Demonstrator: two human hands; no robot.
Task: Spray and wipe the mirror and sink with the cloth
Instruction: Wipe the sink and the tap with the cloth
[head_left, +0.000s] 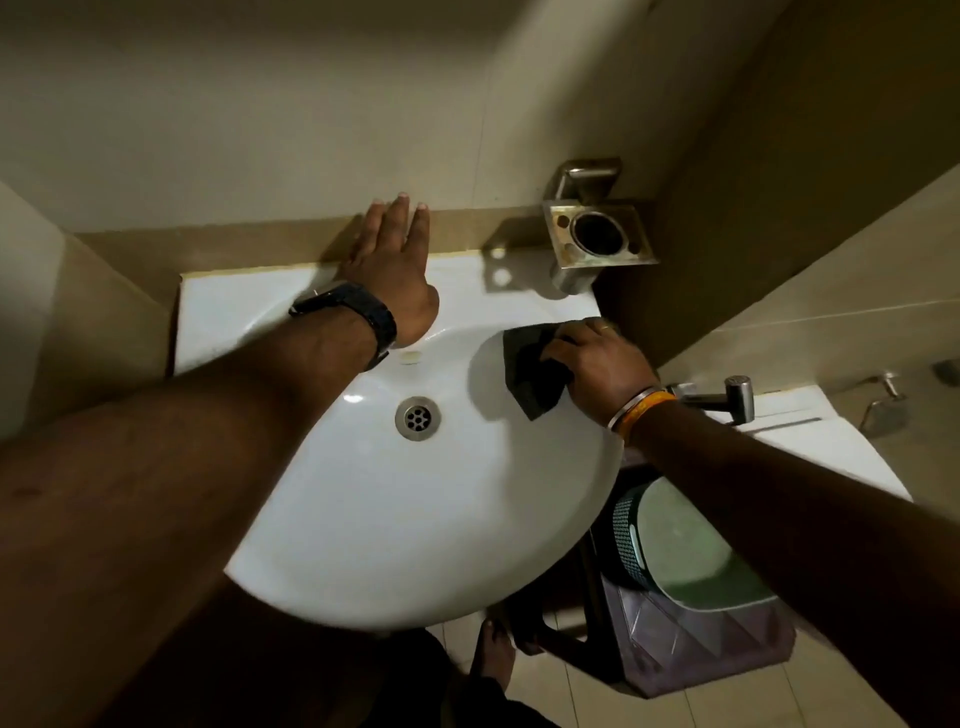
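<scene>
The dark cloth (532, 369) lies crumpled against the inner wall of the white sink (415, 519), up at about two o'clock of the bowl, just under the rim. The right hand (597, 364) presses down on it with its fingers curled over the fabric, gripping the cloth against the porcelain; a ring shows on one finger and a metal bangle and an orange band (641, 410) circle the wrist. The drain (417, 418) sits near the middle of the bowl, well apart from the cloth at about eight o'clock of it, and a small overflow hole (411, 357) shows just above the drain at twelve o'clock. The left hand (392, 260) is laid flat with straight, spread fingers on the back ledge of the sink at twelve o'clock of the bowl, its fingertips reaching the beige wall ledge (234, 244); it holds nothing, and a dark wristwatch (358, 317) sits on that wrist. At one o'clock of the bowl a square metal holder (597, 236) is fixed to the wall above the sink's back corner. At three o'clock, beyond the right wrist, a metal spray nozzle (737, 395) lies by a white surface. Below the sink at five o'clock stands a bin with a pale green lid (691, 551), and a bare foot (493, 649) shows on the tiled floor at six o'clock
</scene>
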